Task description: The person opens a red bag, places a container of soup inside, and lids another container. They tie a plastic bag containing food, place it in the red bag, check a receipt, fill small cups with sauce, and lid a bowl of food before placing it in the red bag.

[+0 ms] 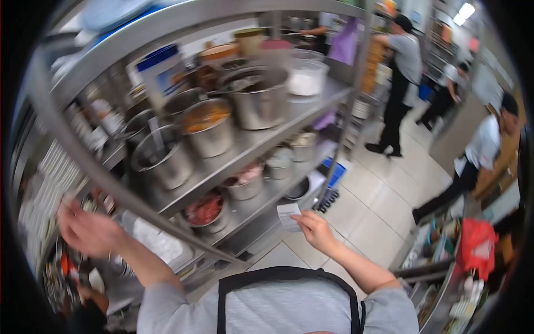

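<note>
My right hand (316, 229) pinches a small white paper slip (288, 217) with printed lines, held up in front of the lower shelf. Off to the left, my left hand (89, 227) is raised near the shelf's upright post. Motion smears its fingers, so I cannot make out whether it holds anything. Below that hand lies a clear tray (158, 242) with whitish contents. Closest to the slip on the lower shelf are a dark round pan (297, 189) and a metal pot of red meat-like pieces (206, 211).
A steel rack (261, 142) carries several metal pots, including one with orange contents (207, 119), plus a white tub (307, 78). A co-worker's hand (95, 298) shows at lower left. Several people stand along the tiled floor (372, 206). A red bag (477, 245) hangs at right.
</note>
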{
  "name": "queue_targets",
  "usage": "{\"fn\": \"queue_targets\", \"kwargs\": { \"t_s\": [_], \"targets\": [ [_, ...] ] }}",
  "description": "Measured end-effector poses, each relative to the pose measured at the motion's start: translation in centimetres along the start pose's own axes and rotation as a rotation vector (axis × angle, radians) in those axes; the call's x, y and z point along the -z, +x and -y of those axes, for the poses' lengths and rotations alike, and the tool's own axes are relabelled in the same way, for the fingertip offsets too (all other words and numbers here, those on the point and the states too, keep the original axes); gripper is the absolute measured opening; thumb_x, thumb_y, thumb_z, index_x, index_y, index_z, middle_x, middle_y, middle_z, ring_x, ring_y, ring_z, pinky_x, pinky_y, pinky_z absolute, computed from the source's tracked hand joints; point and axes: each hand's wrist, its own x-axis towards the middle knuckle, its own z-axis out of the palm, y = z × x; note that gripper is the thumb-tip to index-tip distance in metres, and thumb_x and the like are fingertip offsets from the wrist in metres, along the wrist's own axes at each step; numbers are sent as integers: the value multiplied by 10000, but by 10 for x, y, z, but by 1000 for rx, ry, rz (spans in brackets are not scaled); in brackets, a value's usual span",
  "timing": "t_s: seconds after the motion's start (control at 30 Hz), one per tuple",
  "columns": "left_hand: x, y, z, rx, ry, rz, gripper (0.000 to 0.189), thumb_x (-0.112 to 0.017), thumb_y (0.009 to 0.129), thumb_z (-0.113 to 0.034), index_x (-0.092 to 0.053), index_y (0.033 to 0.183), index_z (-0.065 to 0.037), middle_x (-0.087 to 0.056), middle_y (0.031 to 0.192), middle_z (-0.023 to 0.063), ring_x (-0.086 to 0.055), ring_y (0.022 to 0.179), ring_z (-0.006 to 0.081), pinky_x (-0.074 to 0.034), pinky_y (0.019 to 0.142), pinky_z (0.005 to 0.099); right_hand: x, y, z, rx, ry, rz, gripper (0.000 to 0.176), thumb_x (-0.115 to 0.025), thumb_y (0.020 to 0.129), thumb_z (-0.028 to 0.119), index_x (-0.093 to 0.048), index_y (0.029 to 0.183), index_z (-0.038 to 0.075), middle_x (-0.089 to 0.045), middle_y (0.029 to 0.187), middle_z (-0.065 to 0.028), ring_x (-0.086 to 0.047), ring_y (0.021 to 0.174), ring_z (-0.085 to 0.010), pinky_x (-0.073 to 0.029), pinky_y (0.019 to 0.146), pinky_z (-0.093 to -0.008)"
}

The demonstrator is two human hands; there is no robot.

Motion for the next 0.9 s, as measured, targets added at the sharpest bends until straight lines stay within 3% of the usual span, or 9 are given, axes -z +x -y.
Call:
{"fn": "queue_targets", "kwargs": {
  "t_s": [0.1, 0.13, 0.17, 0.23, 0.37, 0.63, 0.77, 0.83, 0.9],
  "targets": [
    [-73, -150, -83, 285, -272, 476, 220, -444, 872, -179, -511, 833, 28, -536, 792, 145, -545, 624, 221, -484, 613, 328, 59, -18, -30, -23, -20, -147, 247, -544, 750, -63, -621, 968, 22, -589, 927, -148, -584, 804, -248, -462, 709, -286],
    [-86, -201, -105, 856, -249, 587, 175, -538, 818, -110, -534, 930, 23, -558, 867, 129, -568, 724, 194, -485, 682, 303, 78, -23, -37, -67, 25, -211, 257, -540, 750, -70, -622, 974, 25, -593, 930, -143, -584, 811, -236, -462, 707, -281],
    [-111, -237, -114, 1098, -315, 847, 369, -610, 769, -70, -495, 1110, 11, -568, 989, 132, -573, 837, 179, -477, 737, 289, 97, -27, -43, -104, 74, -269, 268, -536, 750, -77, -623, 980, 29, -596, 933, -137, -583, 818, -223, -461, 705, -276],
    [-153, -313, -132, 1309, -477, 1157, 551, -614, 798, -250, -396, 1238, -2, -570, 1015, 146, -575, 877, 192, -482, 695, 269, 127, -37, -59, -81, 60, -295, 268, -512, 783, -65, -605, 1016, 31, -573, 933, -122, -567, 800, -203, -446, 687, -250],
    [-238, -373, -158, 1853, -737, 1400, 512, -634, 780, -174, -429, 1218, -4, -594, 973, 107, -572, 873, 145, -466, 693, 249, 155, -55, -102, -190, 231, -284, 269, -512, 790, -56, -612, 1020, 44, -581, 955, -114, -571, 821, -185, -447, 684, -251],
    [-346, -472, -156, 1717, -473, 1699, 80, -614, 776, -81, -608, 821, -16, -611, 722, 34, -549, 633, 73, -436, 603, 202, 226, -27, -224, -279, 283, -217, 191, -515, 792, -44, -638, 919, 26, -601, 910, -97, -585, 783, -181, -451, 667, -251],
    [-403, -541, -135, 1525, -599, 1641, 219, -646, 769, -141, -598, 946, -20, -613, 796, 27, -553, 709, 100, -443, 686, 234, 263, 10, -284, -313, 248, -155, 187, -514, 794, -36, -634, 921, 31, -594, 868, -97, -584, 771, -188, -450, 662, -256],
    [-445, -569, -130, 1611, -722, 1751, 296, -652, 765, -190, -595, 1000, -18, -617, 803, 35, -540, 740, 95, -434, 696, 246, 288, 34, -317, -300, 165, -155, 187, -512, 797, -31, -633, 924, 33, -593, 860, -105, -580, 755, -188, -446, 650, -263],
    [-493, -606, -128, 1368, -731, 1962, 286, -649, 763, -214, -613, 955, -4, -621, 774, 45, -534, 736, 80, -430, 678, 240, 313, 50, -349, -316, 107, -239, 212, -532, 770, -49, -634, 934, 39, -594, 824, -109, -569, 721, -193, -443, 618, -260]
  ]
}}
